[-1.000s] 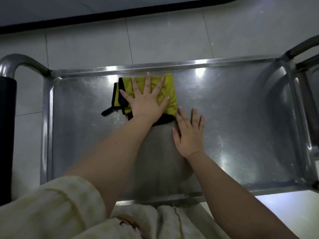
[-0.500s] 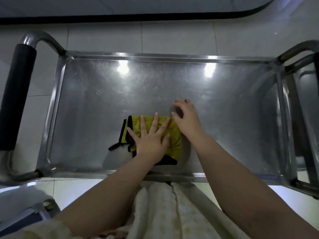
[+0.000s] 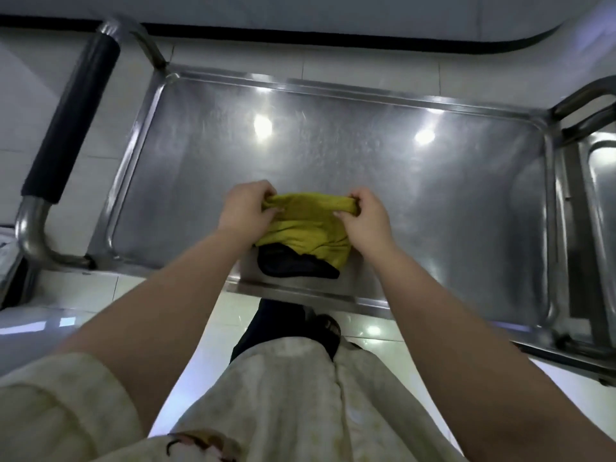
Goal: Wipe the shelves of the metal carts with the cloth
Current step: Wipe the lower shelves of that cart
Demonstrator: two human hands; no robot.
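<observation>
A yellow cloth point(image 3: 305, 225) with a black edge is bunched up above the near part of the metal cart's top shelf point(image 3: 366, 155). My left hand point(image 3: 245, 208) pinches its far left corner. My right hand point(image 3: 365, 215) pinches the far right corner. The cloth hangs between the two hands, its black lower part resting on the shelf by the front rim. The shelf is shiny steel with a raised rim all round.
The cart's handle with a black grip point(image 3: 71, 108) stands at the left. A second metal cart point(image 3: 596, 181) adjoins on the right. White tiled floor point(image 3: 366, 65) lies beyond, with a dark baseboard at the back. My foot shows below the front rim.
The cloth was flat under my left palm and slid from the far rim toward me. Now both hands have taken its far corners and lifted it into a bunch.
</observation>
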